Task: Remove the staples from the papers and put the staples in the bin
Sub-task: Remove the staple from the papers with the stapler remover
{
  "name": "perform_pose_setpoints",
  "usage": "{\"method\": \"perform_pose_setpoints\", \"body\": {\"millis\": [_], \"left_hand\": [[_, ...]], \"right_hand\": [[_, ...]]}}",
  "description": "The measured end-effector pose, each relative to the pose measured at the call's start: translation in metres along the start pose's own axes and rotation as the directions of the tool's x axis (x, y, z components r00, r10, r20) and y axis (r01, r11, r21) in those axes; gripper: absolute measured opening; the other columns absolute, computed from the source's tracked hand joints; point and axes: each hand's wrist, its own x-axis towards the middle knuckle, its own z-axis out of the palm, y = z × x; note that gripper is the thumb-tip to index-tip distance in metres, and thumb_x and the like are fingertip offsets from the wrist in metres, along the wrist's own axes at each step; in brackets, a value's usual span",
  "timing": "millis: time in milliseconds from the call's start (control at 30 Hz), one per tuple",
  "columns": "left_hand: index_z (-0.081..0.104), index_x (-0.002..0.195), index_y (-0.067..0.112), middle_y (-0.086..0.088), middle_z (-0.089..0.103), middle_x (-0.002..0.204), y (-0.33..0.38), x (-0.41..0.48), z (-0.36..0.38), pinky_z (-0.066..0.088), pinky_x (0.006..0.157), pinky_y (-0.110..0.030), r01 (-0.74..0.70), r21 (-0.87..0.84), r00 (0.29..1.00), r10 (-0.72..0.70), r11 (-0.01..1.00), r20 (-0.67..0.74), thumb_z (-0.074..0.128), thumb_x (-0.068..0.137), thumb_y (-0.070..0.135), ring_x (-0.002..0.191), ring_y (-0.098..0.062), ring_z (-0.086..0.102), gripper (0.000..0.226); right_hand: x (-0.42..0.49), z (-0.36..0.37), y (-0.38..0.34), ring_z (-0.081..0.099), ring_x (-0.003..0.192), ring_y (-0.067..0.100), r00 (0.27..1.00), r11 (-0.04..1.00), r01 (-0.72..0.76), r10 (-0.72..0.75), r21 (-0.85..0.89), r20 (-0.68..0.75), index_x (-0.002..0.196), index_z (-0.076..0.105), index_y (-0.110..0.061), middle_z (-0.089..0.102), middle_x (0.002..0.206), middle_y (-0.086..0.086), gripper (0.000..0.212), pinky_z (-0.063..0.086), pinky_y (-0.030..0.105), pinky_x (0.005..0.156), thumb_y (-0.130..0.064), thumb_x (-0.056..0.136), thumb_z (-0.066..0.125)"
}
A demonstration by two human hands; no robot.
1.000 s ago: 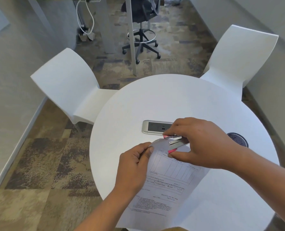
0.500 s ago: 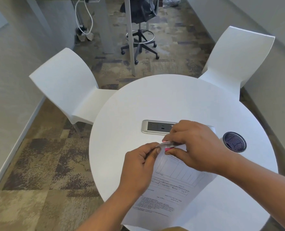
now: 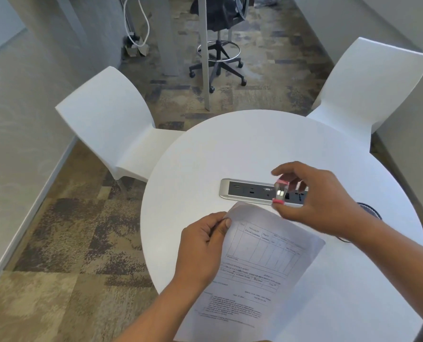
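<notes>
Printed papers point(image 3: 262, 262) lie on the round white table point(image 3: 254, 149), their top left corner lifted. My left hand point(image 3: 203, 245) pinches that corner between thumb and fingers. My right hand point(image 3: 314, 198) is raised above the papers' top edge and grips a small staple remover point(image 3: 280, 192) with pink grips and metal jaws, blurred by motion. I cannot make out a staple in the jaws. A dark round bin point(image 3: 371, 211) shows partly behind my right wrist at the table's right side.
A silver power socket strip point(image 3: 245, 191) is set into the table's middle, just beyond the papers. Two white chairs point(image 3: 111, 124) point(image 3: 368, 92) stand at the far left and far right. A black office stool point(image 3: 217, 45) stands further back on the carpet.
My right hand has lifted the staple remover up and away from the papers' corner, to the right. My left hand still holds that corner.
</notes>
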Motion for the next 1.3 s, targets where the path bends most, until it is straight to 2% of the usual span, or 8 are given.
{"method": "perform_pose_setpoints", "body": {"millis": [233,467,633,800,967,1100,1200,1300], "left_hand": [[0.077,0.099,0.033,0.013,0.078,0.092,-0.008,0.004,-0.022,0.058,0.081,-0.031,0.052,0.008,0.998,-0.051,0.999,-0.047,0.056,0.101,0.022,0.088,-0.009,0.072,0.023],[0.077,0.093,0.031,0.011,0.079,0.087,-0.016,0.013,-0.036,0.054,0.067,-0.016,0.105,-0.021,0.988,-0.107,0.994,-0.112,0.057,0.099,0.019,0.079,-0.007,0.072,0.025],[0.077,0.094,0.032,0.011,0.079,0.086,-0.017,0.02,-0.038,0.054,0.066,-0.016,0.138,-0.038,0.982,-0.142,0.99,-0.122,0.057,0.098,0.019,0.078,-0.006,0.073,0.024],[0.079,0.093,0.036,0.01,0.08,0.088,-0.019,0.027,-0.033,0.056,0.073,-0.032,0.159,-0.027,0.98,-0.162,0.987,-0.118,0.058,0.098,0.02,0.081,-0.009,0.074,0.027],[0.076,0.095,0.046,0.013,0.079,0.088,-0.012,0.029,-0.024,0.056,0.07,-0.02,0.131,-0.008,0.988,-0.131,0.991,-0.084,0.058,0.098,0.02,0.081,-0.006,0.073,0.032],[0.077,0.093,0.043,0.015,0.079,0.089,-0.002,0.026,-0.019,0.056,0.073,-0.028,0.099,0.029,0.993,-0.097,0.995,-0.071,0.058,0.098,0.021,0.084,-0.005,0.073,0.03],[0.076,0.096,0.037,0.015,0.078,0.09,0.011,0.021,-0.016,0.058,0.073,-0.028,0.05,0.074,0.996,-0.044,0.996,-0.081,0.057,0.099,0.021,0.085,-0.005,0.072,0.025],[0.069,0.109,0.036,0.012,0.078,0.09,0.03,0.017,-0.014,0.059,0.069,-0.026,-0.019,0.085,1.0,0.02,0.996,-0.015,0.055,0.1,0.026,0.081,-0.007,0.074,0.019]], "right_hand": [[0.032,0.057,0.074,0.069,0.076,0.008,0.943,0.934,-0.334,0.33,0.129,0.051,0.091,0.068,-0.022,0.067,0.087,-0.001,0.031,0.052,0.013,0.067,-0.005,0.066,0.076],[0.042,0.12,0.136,0.069,0.086,0.022,0.896,0.866,-0.445,0.43,0.23,0.113,0.094,0.069,-0.018,0.07,0.097,0.006,0.034,0.054,0.015,0.069,0.001,0.067,0.076],[0.042,0.138,0.163,0.067,0.091,0.014,0.896,0.871,-0.444,0.424,0.21,0.136,0.098,0.065,-0.022,0.067,0.104,0.005,0.036,0.056,0.022,0.082,-0.005,0.071,0.079],[0.039,0.141,0.179,0.06,0.102,0.014,0.906,0.913,-0.406,0.406,-0.031,0.117,0.109,0.066,-0.024,0.064,0.111,-0.006,0.04,0.05,0.031,0.089,-0.025,0.072,0.082],[0.035,0.138,0.183,0.059,0.11,0.018,0.9,0.901,-0.421,0.429,-0.104,0.077,0.116,0.064,-0.021,0.064,0.118,-0.003,0.04,0.047,0.03,0.095,-0.019,0.078,0.076],[0.029,0.101,0.15,0.066,0.088,0.013,0.787,0.802,-0.543,0.59,0.249,-0.182,0.101,0.07,-0.016,0.07,0.092,-0.004,0.019,0.053,0.028,0.086,-0.013,0.082,0.071],[0.014,0.055,0.096,0.064,0.069,0.001,0.71,0.774,-0.486,0.62,0.406,-0.333,0.084,0.069,-0.024,0.071,0.078,-0.008,0.01,0.049,0.009,0.066,-0.014,0.083,0.069],[-0.017,0.02,0.027,0.056,0.051,0.007,0.706,0.745,-0.394,0.62,0.538,-0.341,0.078,0.067,-0.024,0.067,0.061,0.001,0.012,0.042,0.012,0.049,-0.014,0.083,0.07]]}}
